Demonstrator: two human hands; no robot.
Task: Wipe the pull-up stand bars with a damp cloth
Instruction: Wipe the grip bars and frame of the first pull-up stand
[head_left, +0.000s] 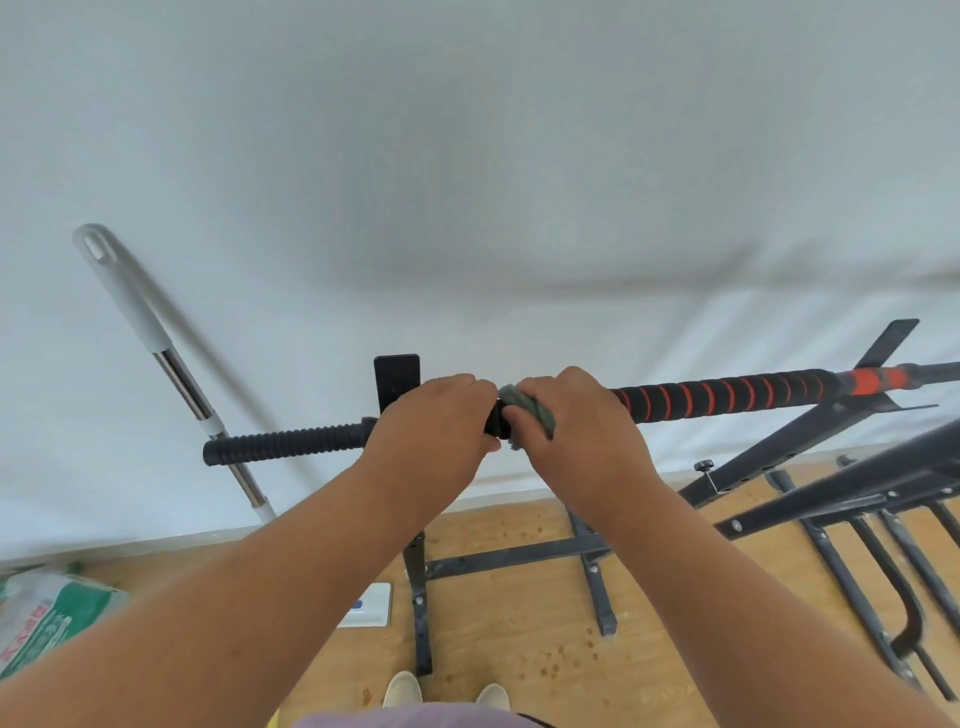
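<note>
The pull-up stand's top bar runs across the middle of the view, black foam with orange spiral stripes on the right and a ribbed black grip at its left end. My left hand grips the bar just right of that ribbed grip. Right beside it, my right hand holds a grey-green cloth wrapped round the bar. The two hands nearly touch. The bar under both hands is hidden.
A mop handle leans on the white wall at the left. The stand's dark frame bars slope down at the right, with its base struts on the wooden floor below. A green-white sack lies at the lower left.
</note>
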